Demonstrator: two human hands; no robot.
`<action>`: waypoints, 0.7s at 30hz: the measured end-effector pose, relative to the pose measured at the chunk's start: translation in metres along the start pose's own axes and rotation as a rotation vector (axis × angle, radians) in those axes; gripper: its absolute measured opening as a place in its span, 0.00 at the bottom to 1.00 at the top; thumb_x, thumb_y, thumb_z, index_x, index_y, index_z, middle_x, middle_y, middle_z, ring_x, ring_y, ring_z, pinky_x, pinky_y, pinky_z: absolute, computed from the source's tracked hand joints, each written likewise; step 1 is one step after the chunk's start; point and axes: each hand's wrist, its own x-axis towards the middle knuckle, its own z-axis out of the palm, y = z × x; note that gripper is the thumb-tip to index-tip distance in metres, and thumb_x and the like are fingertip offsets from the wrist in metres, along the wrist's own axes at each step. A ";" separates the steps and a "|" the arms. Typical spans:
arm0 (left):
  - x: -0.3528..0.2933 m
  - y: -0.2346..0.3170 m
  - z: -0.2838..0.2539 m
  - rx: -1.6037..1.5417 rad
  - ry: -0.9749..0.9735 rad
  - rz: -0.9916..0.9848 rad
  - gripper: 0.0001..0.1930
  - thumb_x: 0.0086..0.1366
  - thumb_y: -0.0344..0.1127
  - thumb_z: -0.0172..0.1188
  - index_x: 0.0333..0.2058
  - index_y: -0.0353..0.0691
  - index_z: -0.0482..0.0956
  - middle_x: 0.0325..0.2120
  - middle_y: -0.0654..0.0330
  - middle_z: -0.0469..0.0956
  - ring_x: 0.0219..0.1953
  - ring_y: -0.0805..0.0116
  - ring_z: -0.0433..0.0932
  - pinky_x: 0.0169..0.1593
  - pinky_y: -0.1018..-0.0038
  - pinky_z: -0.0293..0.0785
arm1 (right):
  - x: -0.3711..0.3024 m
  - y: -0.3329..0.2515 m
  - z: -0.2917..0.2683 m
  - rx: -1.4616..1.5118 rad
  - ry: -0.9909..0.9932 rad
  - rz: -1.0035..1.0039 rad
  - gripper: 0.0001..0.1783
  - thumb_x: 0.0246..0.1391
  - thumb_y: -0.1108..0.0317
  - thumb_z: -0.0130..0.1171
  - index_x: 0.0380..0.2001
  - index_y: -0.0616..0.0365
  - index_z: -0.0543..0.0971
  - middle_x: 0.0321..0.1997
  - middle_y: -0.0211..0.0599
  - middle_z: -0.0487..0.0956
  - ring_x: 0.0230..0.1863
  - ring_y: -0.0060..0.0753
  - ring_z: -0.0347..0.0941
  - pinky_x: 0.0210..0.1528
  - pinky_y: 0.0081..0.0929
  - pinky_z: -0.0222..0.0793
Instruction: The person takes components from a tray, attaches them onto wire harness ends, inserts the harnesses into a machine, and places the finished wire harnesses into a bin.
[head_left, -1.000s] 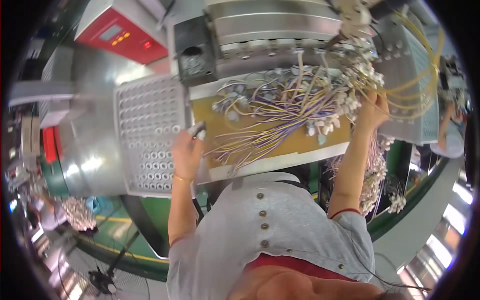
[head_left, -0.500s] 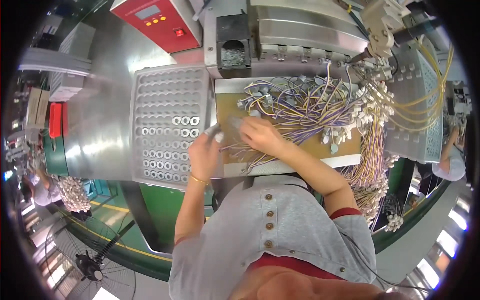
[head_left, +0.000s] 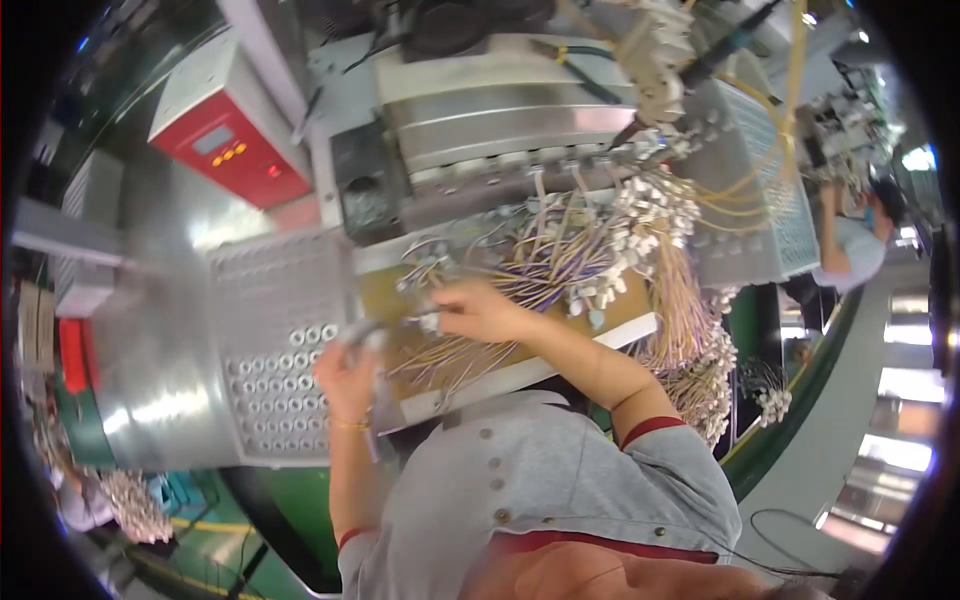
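Observation:
My left hand (head_left: 348,385), blurred by motion, is closed near the right edge of a pale moulded tray (head_left: 225,275). A thin pale and purplish wire lead (head_left: 375,435) hangs from it past the wrist; its end between the fingers is smeared. Across from it, my right hand (head_left: 482,310) pinches a small greyish piece, too blurred to name, over the brown work board (head_left: 385,290). Purple and yellow wire leads (head_left: 540,275) with white connectors lie heaped beyond and right of this hand. Rows of metal ring-shaped nuts (head_left: 285,385) fill the tray's nearer part.
Behind the tray stands a red control box (head_left: 235,150) with yellow buttons. A black holder (head_left: 365,190) and a metal fixture (head_left: 500,125) line the back of the board. Bundled wires (head_left: 680,330) hang at the right. Another person (head_left: 850,240) sits far right.
The whole view has swung, so the bench shows lower and further left. Both hands remain in front of me, between tray and wires; a lead now hangs from my left hand.

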 end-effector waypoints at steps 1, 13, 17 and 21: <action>0.005 -0.017 -0.011 0.062 0.058 0.047 0.13 0.47 0.26 0.53 0.34 0.36 0.76 0.26 0.56 0.76 0.27 0.67 0.74 0.34 0.76 0.68 | 0.000 -0.003 -0.002 -0.024 0.028 0.004 0.07 0.43 0.72 0.52 0.29 0.62 0.72 0.17 0.28 0.69 0.19 0.13 0.60 0.22 0.17 0.58; 0.005 -0.117 -0.062 0.929 0.401 -0.062 0.16 0.48 0.42 0.58 0.35 0.41 0.75 0.32 0.52 0.75 0.33 0.54 0.73 0.38 0.62 0.67 | -0.008 -0.024 -0.009 -0.051 0.204 0.072 0.08 0.42 0.73 0.55 0.30 0.60 0.75 0.21 0.29 0.71 0.21 0.12 0.62 0.21 0.15 0.60; 0.013 -0.037 -0.017 -0.352 0.314 -0.178 0.12 0.53 0.28 0.53 0.38 0.33 0.72 0.33 0.57 0.75 0.25 0.68 0.76 0.29 0.77 0.71 | -0.007 -0.026 -0.009 -0.055 0.219 0.014 0.04 0.41 0.76 0.53 0.25 0.62 0.73 0.18 0.27 0.67 0.19 0.11 0.58 0.19 0.14 0.56; 0.002 0.024 0.025 -0.705 -0.056 -0.337 0.16 0.54 0.24 0.53 0.43 0.33 0.69 0.36 0.57 0.74 0.30 0.74 0.73 0.30 0.80 0.71 | -0.007 -0.032 -0.004 -0.031 0.230 -0.013 0.03 0.41 0.76 0.53 0.23 0.62 0.71 0.16 0.26 0.65 0.17 0.11 0.56 0.17 0.14 0.53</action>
